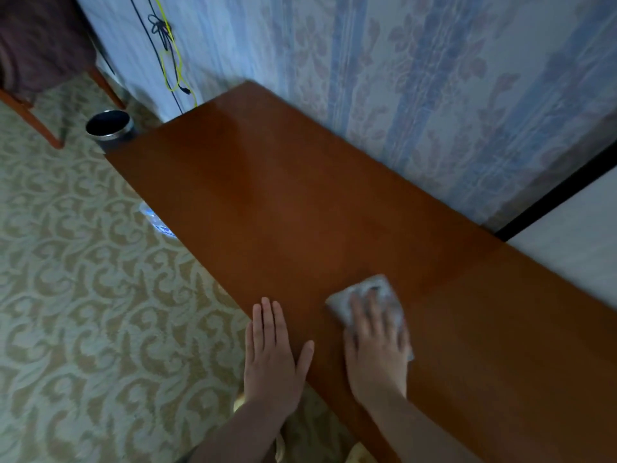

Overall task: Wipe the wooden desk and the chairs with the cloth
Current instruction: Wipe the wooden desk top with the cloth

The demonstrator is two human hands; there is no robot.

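Head view: desk (300, 195) long axis runs up-left from cloth (370, 292).
Right hand (377, 342): flat, pressing cloth.
Left hand (270, 352): flat, empty.

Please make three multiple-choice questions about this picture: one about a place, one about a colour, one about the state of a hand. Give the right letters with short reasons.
1. Where does the cloth lie?
A. on the wooden desk
B. on the carpet
C. on a chair

2. Which colour is the cloth?
A. red
B. grey
C. green

3. How is the left hand?
A. gripping the cloth
B. closed in a fist
C. flat on the desk edge, fingers straight

Answers: 1 A, it lies on the desk under the right hand; 2 B, it looks pale grey; 3 C, its fingers are straight and hold nothing.
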